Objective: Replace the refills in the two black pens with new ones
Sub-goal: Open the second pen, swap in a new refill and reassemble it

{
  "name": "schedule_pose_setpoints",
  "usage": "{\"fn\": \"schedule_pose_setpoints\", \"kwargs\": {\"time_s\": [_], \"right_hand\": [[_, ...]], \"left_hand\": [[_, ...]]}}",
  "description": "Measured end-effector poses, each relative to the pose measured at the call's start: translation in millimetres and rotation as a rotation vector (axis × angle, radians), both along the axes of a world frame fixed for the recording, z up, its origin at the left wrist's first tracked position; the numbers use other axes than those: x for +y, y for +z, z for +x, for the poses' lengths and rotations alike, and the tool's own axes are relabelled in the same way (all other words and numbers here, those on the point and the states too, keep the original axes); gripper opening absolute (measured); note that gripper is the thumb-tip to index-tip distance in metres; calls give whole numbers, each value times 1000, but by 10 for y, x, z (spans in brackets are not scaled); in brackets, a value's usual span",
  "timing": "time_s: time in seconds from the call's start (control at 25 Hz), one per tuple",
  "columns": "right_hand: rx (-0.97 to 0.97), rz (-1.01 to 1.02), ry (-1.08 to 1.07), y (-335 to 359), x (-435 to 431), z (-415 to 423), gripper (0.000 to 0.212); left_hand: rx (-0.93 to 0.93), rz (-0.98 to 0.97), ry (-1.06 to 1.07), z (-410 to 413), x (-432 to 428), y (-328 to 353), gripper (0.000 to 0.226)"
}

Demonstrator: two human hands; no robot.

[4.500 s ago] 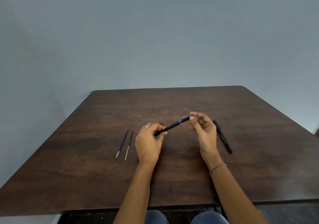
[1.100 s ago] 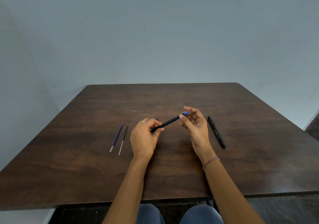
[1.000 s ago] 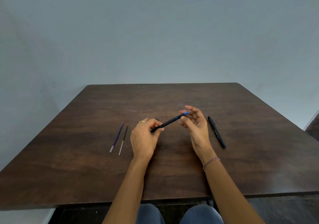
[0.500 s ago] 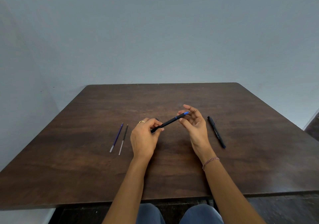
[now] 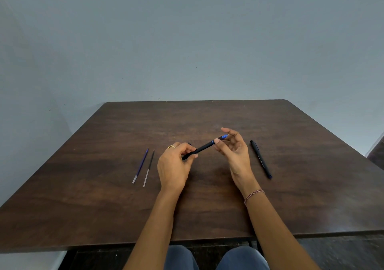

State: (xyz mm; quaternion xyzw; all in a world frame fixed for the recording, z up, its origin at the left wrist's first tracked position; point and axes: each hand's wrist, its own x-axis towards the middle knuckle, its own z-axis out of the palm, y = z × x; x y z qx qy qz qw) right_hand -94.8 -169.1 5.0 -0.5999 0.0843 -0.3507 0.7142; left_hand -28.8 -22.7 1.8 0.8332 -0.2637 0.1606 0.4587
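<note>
My left hand (image 5: 174,165) grips the lower end of a black pen (image 5: 202,149) that slants up to the right above the table. Its blue tip end lies at my right hand (image 5: 236,155). My right thumb touches the barrel just below that tip, and the fingers are spread loosely behind it with the index finger raised. A second black pen (image 5: 261,159) lies on the table to the right of my right hand. Two refills lie side by side to the left of my left hand: a blue refill (image 5: 140,165) and a dark refill (image 5: 149,168).
The dark brown wooden table (image 5: 207,116) stands against a plain grey wall. Its near edge runs just above my knees. A small dark piece shows on the table just behind my left hand's fingers.
My right fingers have loosened from a pinch on the blue tip end to a spread pose. The left hand and the pen have stayed in place.
</note>
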Motion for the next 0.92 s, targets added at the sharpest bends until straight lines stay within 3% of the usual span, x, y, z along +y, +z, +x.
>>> {"fn": "schedule_pose_setpoints", "kwargs": {"time_s": [0.32, 0.64, 0.92], "right_hand": [[-66, 20, 5, 10, -6, -28, 43], [-56, 28, -24, 11, -3, -5, 33], [-98, 33, 16, 2, -18, -23, 41]], "left_hand": [[2, -1, -3, -5, 0, 3, 19], [-4, -2, 3, -4, -3, 1, 19], [-13, 23, 11, -7, 4, 8, 20]]}}
